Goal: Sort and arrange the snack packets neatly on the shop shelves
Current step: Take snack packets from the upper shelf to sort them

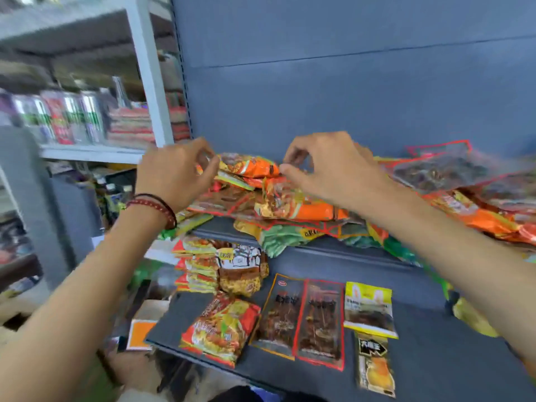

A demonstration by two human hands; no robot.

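On top of the jumbled heap of mixed snack packets (293, 211) on the upper dark-grey shelf (333, 256) sits the glossy orange foil snack packet (251, 166), and we have it between our hands. Its long axis runs left to right along the shelf, dipping slightly toward the right, with its printed face turned up toward us. Our left hand (177, 175) pinches the left end and our right hand (327, 172) pinches the right end, thumb against forefinger, though blur softens both grips. Neither hand is nearer, since each has an end, so we judge a straight lift would free it from the heap. Below, the lower dark-grey shelf (435, 343) carries flat packets side by side, among them a red and yellow noodle packet (220, 329).
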